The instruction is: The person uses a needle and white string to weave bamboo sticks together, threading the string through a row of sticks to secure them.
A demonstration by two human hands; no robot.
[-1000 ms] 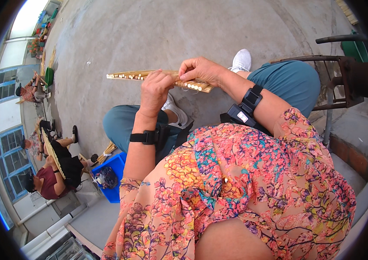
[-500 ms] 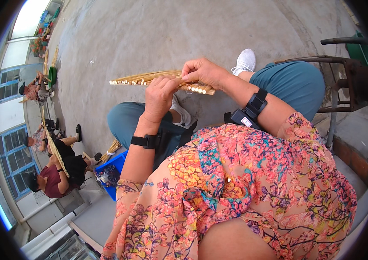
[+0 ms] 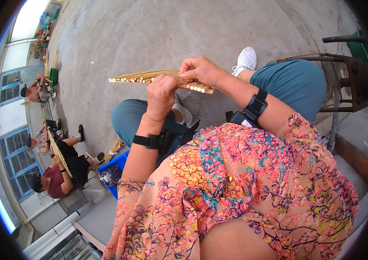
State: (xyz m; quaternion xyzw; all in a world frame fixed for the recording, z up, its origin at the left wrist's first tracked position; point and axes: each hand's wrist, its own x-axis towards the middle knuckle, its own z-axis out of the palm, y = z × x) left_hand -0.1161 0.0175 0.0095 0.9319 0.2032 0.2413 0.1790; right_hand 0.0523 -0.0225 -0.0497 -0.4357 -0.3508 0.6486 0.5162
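A flat row of pale straw-coloured stalks (image 3: pixel 132 77) lies side by side above my knees, with the cut ends turned toward me. My left hand (image 3: pixel 163 89) is closed over the middle of the row, fingers curled onto the stalks. Just right of it, my right hand (image 3: pixel 202 71) pinches at the upper side of the row, thumb and forefinger close to the left fingertips. Whatever thin thing lies between those fingertips is too small to make out. The thicker stalk ends stick out below the right hand.
A blue crate (image 3: pixel 117 167) with items in it stands by my left leg, next to a bundle of stalks (image 3: pixel 114 149). A metal-framed stand (image 3: pixel 344 82) is at my right. Several people sit along the wall at left, one holding a stalk mat (image 3: pixel 58 149).
My left fingers have curled in more, and that hand has turned slightly toward the right one. My right hand keeps its pinch with a slight shift. The stalk row has hardly moved.
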